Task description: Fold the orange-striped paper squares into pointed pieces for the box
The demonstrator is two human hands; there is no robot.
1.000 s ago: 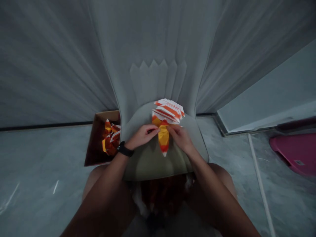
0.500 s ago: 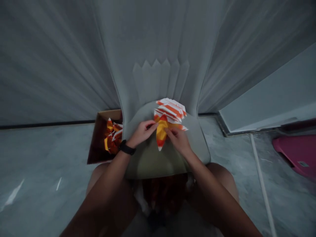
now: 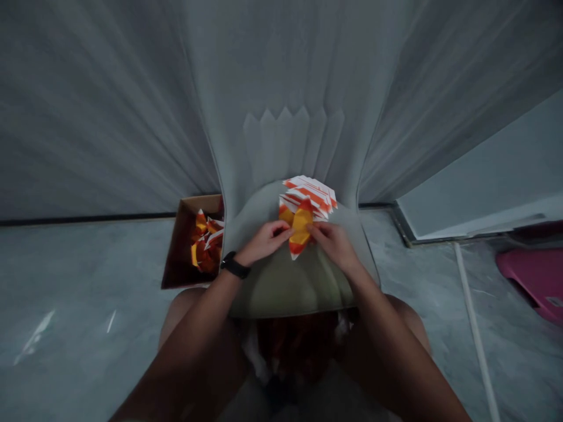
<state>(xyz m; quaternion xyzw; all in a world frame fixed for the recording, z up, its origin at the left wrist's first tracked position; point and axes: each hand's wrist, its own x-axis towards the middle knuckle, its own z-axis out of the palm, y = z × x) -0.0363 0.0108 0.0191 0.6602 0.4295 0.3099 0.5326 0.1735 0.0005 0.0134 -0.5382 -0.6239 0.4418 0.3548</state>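
Note:
Over the seat of a grey-green chair (image 3: 264, 293), a yellow and orange folded paper piece (image 3: 301, 227) with white tips is held up between my two hands. The fingertips of my left hand (image 3: 269, 239), with a black band on the wrist, pinch its left edge. My right hand (image 3: 335, 243) pinches the right edge between thumb and fingers. Just behind it on the seat lies a loose stack of white and orange printed paper pieces (image 3: 312, 192), partly hidden by the held piece and my fingers.
Left of the chair, an open cardboard box (image 3: 178, 266) holds several orange, yellow and white paper pieces (image 3: 207, 243). A pink plastic object (image 3: 534, 272) stands on the floor at right. Grey curtain (image 3: 109, 117) hangs behind, and a pale panel (image 3: 492, 176) leans at right.
The folded paper has turned, its top leaning to the right, and both hands have shifted a little with it. The whole view has drifted slightly.

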